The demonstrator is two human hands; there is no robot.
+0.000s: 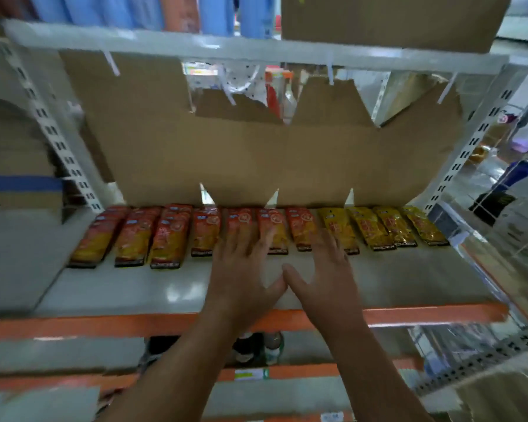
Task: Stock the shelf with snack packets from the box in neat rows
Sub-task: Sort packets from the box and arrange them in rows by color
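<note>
Head view, items listed left to right.

Slotted upright (52, 129): pale metal, leaning in the wide lens, at the left end of the bay.

Shelf (134, 287): grey, glossy deck with an orange rail (104, 322) along its front edge. The front half of the deck is bare.

Red-orange packets (168, 239): long, narrow pouches with a red top, an orange-yellow lower half and a dark band at the near end. They lie flat in seven columns side by side along the back of the shelf. The three leftmost columns show several packets overlapped one behind another. The print is too blurred to read.

Left hand (241, 269): palm down, fingers straight and spread, fingertips over the fifth and sixth red-orange columns. It holds nothing.

Right hand (329, 269): palm down, fingers spread, fingertips over the seventh red-orange column and the first yellow one. The two thumbs meet tip to tip between the hands. Whether either hand presses on the packets cannot be told.

Yellow packets (390, 226): the same narrow shape, gold-yellow with red print, in four columns that carry the row on to the right.

Cardboard sheet (256, 159): brown with a torn top edge, standing behind the whole row.

Cardboard box (393, 19): on the tier above, at the right, with blue packs (217, 13) to its left.
</note>
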